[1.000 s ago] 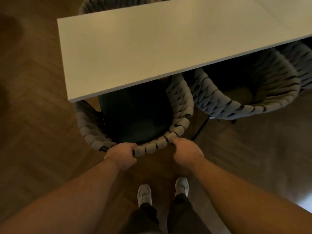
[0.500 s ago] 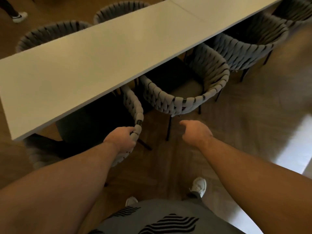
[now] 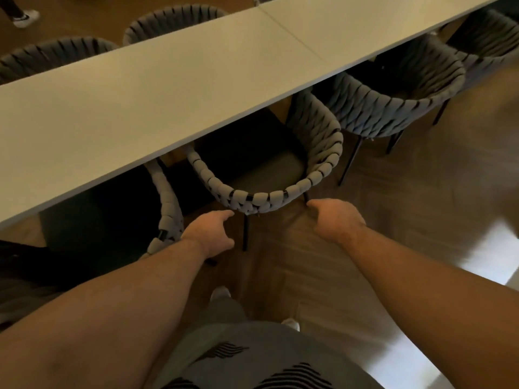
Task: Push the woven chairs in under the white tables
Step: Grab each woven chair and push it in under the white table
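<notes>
Wood plank floor (image 3: pixel 393 206), dim warm room, bright glare patch (image 3: pixel 491 248) at 3 o'clock. Long white worktop (image 3: pixel 140 108) runs from 9 to 1 o'clock and butts end to end against a second white worktop (image 3: pixel 365 18), with a seam between them. Near side has a row of grey woven chairs on thin dark legs: middle chair (image 3: pixel 269 196) at 12 o'clock, seat partly under the worktop edge and curved back sticking out; left chair (image 3: pixel 168 203) at 10 o'clock, mostly under; right chair (image 3: pixel 393 108) at 1 o'clock, back out; another chair (image 3: pixel 491 43) at 2 o'clock. Two far chairs (image 3: pixel 56 51) show behind the worktop at 11 o'clock. Left hand (image 3: pixel 210 231) sits just below the middle chair's back rim, fingers loosely curled, holding nothing. Right hand (image 3: pixel 337 217) is just beside the rim's right end, fingers bent down and apart, gripping nothing; can't tell whether it touches. At 6 o'clock are a grey top (image 3: pixel 252 360) with a black wavy stripe print and pale shoes (image 3: pixel 220 293). Someone else's white shoe (image 3: pixel 25 16) is at far 10 o'clock
</notes>
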